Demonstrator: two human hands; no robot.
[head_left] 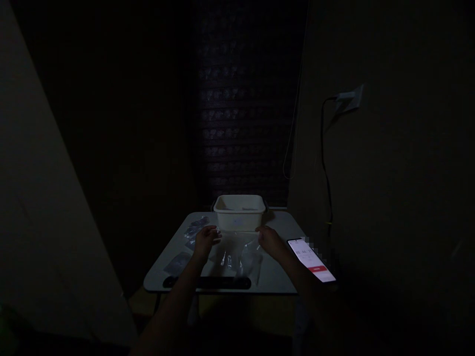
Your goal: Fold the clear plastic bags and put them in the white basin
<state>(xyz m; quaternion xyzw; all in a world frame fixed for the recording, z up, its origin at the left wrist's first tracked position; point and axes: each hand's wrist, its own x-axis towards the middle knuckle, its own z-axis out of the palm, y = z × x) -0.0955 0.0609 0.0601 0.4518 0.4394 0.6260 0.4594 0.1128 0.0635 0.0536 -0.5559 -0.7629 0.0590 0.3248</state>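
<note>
A clear plastic bag (235,252) is stretched between my two hands above a small white table (276,274). My left hand (206,241) pinches its upper left corner, and my right hand (267,238) pinches the upper right one. Just beyond the bag stands a white plastic tub (240,219); some pale contents show dimly inside. More clear bags (196,227) lie along the table's left side, with another flat bag (177,263) nearer the front. The room is dark, so details of the bags are hard to make out.
A lit phone (311,259) is at the table's right edge. A black strip (222,283) runs along the front edge. Behind is a dark blind (241,123) with a hanging cord. On the right wall, a cable (323,148) hangs from a socket (351,99).
</note>
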